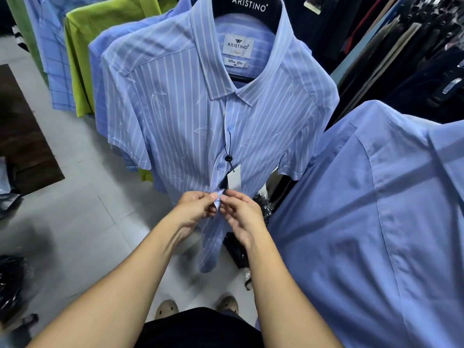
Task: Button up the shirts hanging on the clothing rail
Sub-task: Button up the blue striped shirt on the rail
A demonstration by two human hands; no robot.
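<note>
A light blue shirt with white stripes hangs in front of me on a black hanger. Two buttons are fastened on its placket, one at chest height and one lower. A white price tag dangles on a black cord beside the placket. Just below the tag, my left hand pinches the left edge of the placket. My right hand pinches the facing edge, fingertips almost meeting those of the left. The button between them is hidden by the fingers.
A plain blue shirt hangs close on my right. Behind the striped one hang more blue shirts, a lime green shirt and a checked blue one. Dark clothes fill the rack at upper right. A brown mat lies on the tiled floor at left.
</note>
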